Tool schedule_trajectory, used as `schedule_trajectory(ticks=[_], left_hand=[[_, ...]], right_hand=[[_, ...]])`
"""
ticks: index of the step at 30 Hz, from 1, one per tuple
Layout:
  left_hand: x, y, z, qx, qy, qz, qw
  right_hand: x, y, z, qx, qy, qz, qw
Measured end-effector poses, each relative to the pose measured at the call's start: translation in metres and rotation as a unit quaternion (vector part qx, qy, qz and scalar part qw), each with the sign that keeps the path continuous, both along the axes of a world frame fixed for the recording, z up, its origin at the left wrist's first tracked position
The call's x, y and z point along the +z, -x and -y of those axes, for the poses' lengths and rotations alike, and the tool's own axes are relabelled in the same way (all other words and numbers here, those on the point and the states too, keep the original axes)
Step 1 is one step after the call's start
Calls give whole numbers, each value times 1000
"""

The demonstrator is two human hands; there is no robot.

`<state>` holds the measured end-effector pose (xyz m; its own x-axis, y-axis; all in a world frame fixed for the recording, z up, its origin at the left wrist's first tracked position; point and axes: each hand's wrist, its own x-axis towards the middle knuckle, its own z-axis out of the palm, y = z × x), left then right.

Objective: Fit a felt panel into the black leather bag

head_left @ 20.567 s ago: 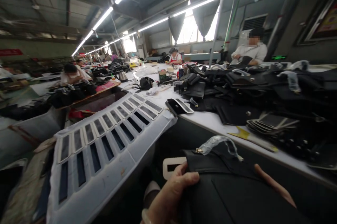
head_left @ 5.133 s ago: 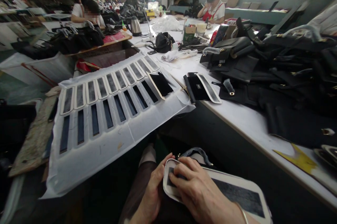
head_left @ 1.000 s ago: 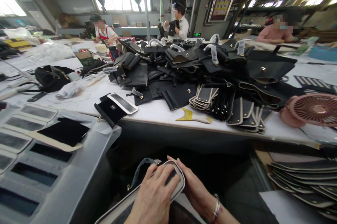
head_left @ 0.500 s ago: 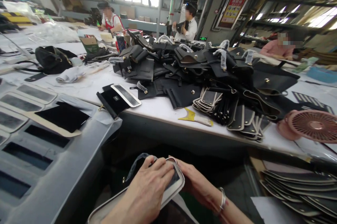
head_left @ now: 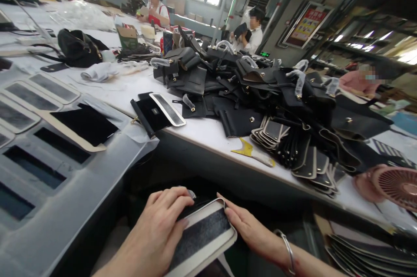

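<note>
Below the table edge I hold an unfinished handbag (head_left: 206, 232), with a cream-bordered rectangular panel and a dark grey strip along its middle facing up. My left hand (head_left: 160, 221) grips the bag's far left side, fingers curled over its edge and thumb along the panel. Fingers of my right hand (head_left: 248, 224) pinch the rim at the panel's far right corner; a metal bangle is on that wrist. Part of a plastic-wrapped handle (head_left: 192, 193) shows past my left fingertips. The near part of the bag is cut off by the frame.
A heap of black bags (head_left: 224, 81) covers the white table (head_left: 202, 138). Cream-edged flaps (head_left: 314, 166), a yellow-and-white cutting piece (head_left: 249, 150) and a pink fan (head_left: 395, 185) lie along its edge. Slotted grey board (head_left: 97, 181) at left carries panels. Stacked pieces (head_left: 361, 253) stand lower right. Coworkers sit beyond.
My left hand has drawn back leftward off the panel to the bag's far left edge, uncovering the dark strip. My right hand stays at the corner. The camera view has shifted left and tilted.
</note>
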<state>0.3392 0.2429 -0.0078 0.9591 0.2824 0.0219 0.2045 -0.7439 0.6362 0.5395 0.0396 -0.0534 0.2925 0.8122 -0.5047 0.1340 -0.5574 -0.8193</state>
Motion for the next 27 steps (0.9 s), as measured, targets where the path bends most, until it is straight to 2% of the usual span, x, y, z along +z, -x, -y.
schedule_trajectory(ticks=[3, 6, 9, 11, 15, 17, 19, 22, 27], left_hand=[[-23, 44, -10, 100, -65, 16, 993], [-44, 79, -9, 155, -113, 30, 981], [-49, 91, 0, 200, -107, 17, 974], [-41, 87, 8, 226, -76, -3, 971], [-11, 61, 23, 246, 10, -48, 968], [2, 44, 28, 243, 28, -50, 968], [8, 26, 32, 230, 32, -38, 972], [4, 1, 37, 192, 38, -16, 981], [-16, -21, 44, 156, 74, -2, 985]], right_hand=[[-6, 5, 0, -21, 18, 16, 1000], [-10, 14, 1, -49, 13, 25, 998], [-10, 19, 1, -66, 3, 11, 998], [-7, 18, 2, -63, -5, -26, 998], [-2, 6, -1, -37, -13, -112, 993], [-5, -2, -7, -42, -24, -157, 986], [-14, -9, -19, -24, -7, -177, 984], [-36, -18, -49, 68, 63, -133, 987], [-83, -21, -116, 179, 117, -38, 976]])
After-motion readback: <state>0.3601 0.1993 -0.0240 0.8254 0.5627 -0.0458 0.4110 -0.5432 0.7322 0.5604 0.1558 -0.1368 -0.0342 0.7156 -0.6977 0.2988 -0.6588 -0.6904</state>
